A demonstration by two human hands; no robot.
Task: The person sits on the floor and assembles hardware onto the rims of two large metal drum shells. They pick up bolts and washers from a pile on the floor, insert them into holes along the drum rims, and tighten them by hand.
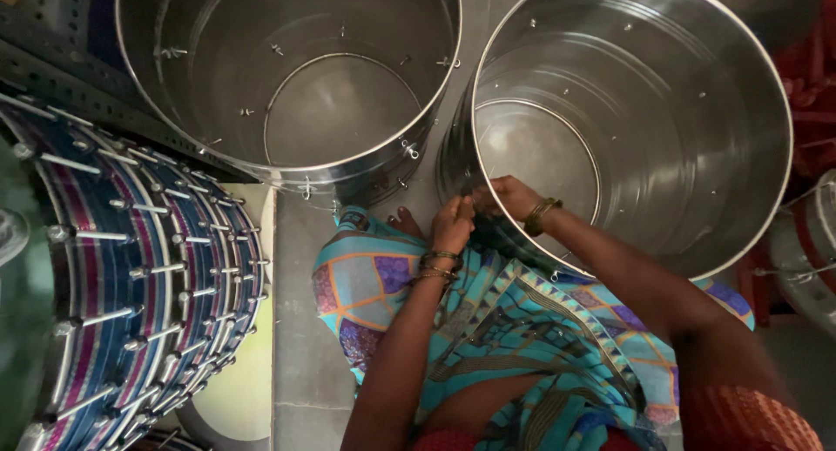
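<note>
A large shiny steel drum shell [697,85] stands open-topped in front of me on the right. My right hand [509,197] reaches over its near rim to the inside wall, fingers pinched on something too small to make out. Just outside the same rim, my left hand [455,223] has its fingers closed against the wall, opposite the right hand. Both wrists wear bangles. Small bolts stick through the shell wall at intervals. My lap is covered by turquoise patterned cloth [488,329].
A second steel drum shell [174,33] with bolts stands at the upper left. A finished drum [139,268] with striped blue and purple wrap and several metal tension rods lies at the left. More metal parts sit at the right edge [805,242]. The floor is grey stone [300,346].
</note>
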